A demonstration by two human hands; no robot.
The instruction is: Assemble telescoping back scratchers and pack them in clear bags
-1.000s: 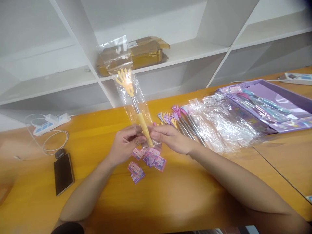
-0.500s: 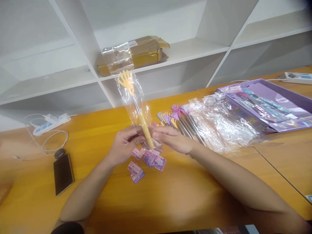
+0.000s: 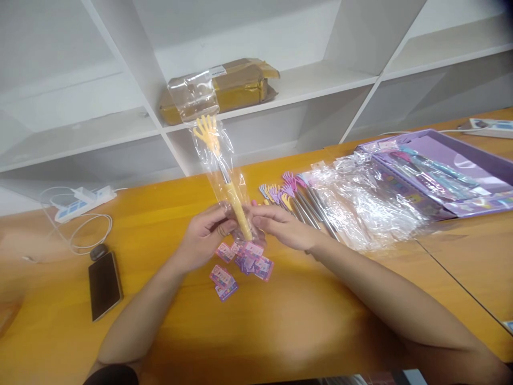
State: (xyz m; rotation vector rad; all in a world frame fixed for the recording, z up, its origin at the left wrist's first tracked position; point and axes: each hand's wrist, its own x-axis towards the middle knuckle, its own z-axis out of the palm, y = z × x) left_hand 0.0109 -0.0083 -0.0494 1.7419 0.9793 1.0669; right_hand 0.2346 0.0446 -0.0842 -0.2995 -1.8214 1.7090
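Note:
A yellow hand-shaped back scratcher (image 3: 238,208) with a metal shaft stands tilted inside a clear plastic bag (image 3: 196,99). My left hand (image 3: 206,232) pinches the bag's left edge beside the handle. On the other side, my right hand (image 3: 278,224) grips the bag's right edge, thumb and fingers closed. The bag's upper end rises loose above the scratcher's fingers. Below my hands, several small pink and purple cards (image 3: 248,258) lie on the table. Behind my right hand are several unbagged back scratchers (image 3: 306,200) in pink, purple, blue and yellow.
A pile of clear bags (image 3: 368,203) lies to the right, against an open purple box (image 3: 476,155) holding bagged scratchers. At left are a phone (image 3: 105,286), a white cable and a power strip (image 3: 86,203). A taped carton (image 3: 240,85) sits on the white shelf behind.
The back scratcher's handle has shifted slightly upward between my hands. Both hands keep nearly the same place on the bag; the things on the table have not moved.

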